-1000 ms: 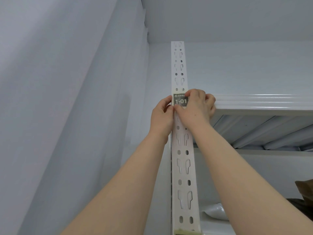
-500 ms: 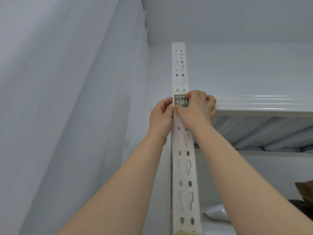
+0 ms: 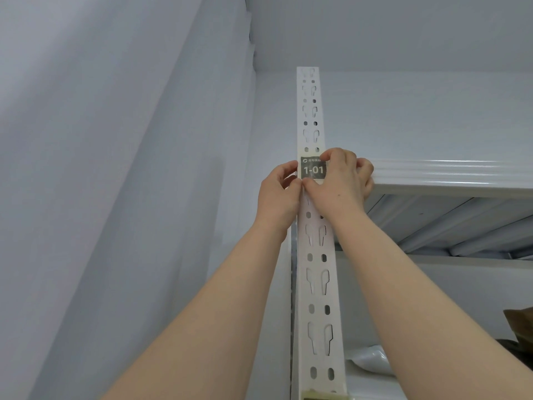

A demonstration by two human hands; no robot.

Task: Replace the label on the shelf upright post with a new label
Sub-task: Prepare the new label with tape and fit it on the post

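Brightness: you get soft, even, cool-grey light, neither dim nor harsh
Glare: white streaks run along the shelf beam (image 3: pixel 450 168) to your right
Shadows: a broad faint band falls down the left wall (image 3: pixel 161 197)
Sharpness: your label (image 3: pixel 313 168) text reads crisp
Distortion: wide-angle stretch swells your forearms (image 3: pixel 230 313) at the bottom edge

Count: 1 upright post (image 3: pixel 317 284) with 2 columns of slots, and 2 labels on it: 1 dark 1-01 label (image 3: pixel 313 169) and 1 pale label (image 3: pixel 326 396) cut off by the bottom edge. 2 hands up at the post: 1 left hand (image 3: pixel 278 194), 1 right hand (image 3: pixel 337 184). 1 top shelf (image 3: pixel 447 177), plus 1 white plastic item (image 3: pixel 372 360) and 1 brown item (image 3: pixel 519 321) below it, both unidentifiable.
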